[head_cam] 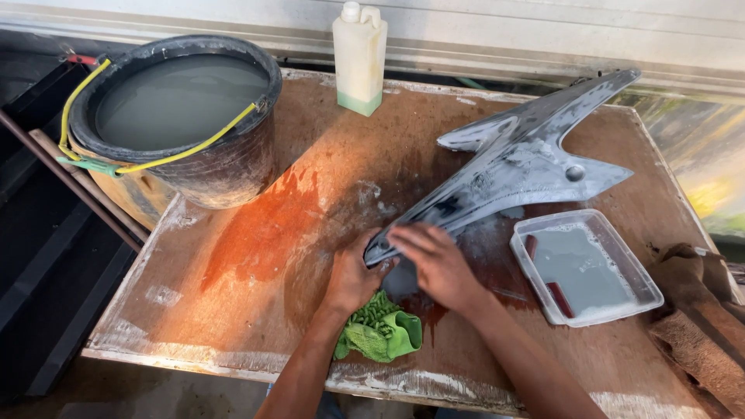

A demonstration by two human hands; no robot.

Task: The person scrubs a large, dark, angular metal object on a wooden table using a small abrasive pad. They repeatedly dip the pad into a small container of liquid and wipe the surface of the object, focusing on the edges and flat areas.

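A long grey pointed plastic panel (518, 164), wet and smeared with pale residue, lies across the wet wooden board (256, 256). My left hand (353, 275) grips the panel's near tip from the left side. My right hand (438, 264) presses flat on top of the same tip, fingers curled over it; whether something is under the palm is hidden. A green microfibre cloth (382, 332) lies bunched on the board just below my left hand.
A black bucket (225, 167) of murky water with a yellow handle stands at the back left. A white plastic jug (359, 56) stands at the back edge. A clear tub (583, 265) of cloudy water sits right. Brown rags (694, 310) lie at the right edge.
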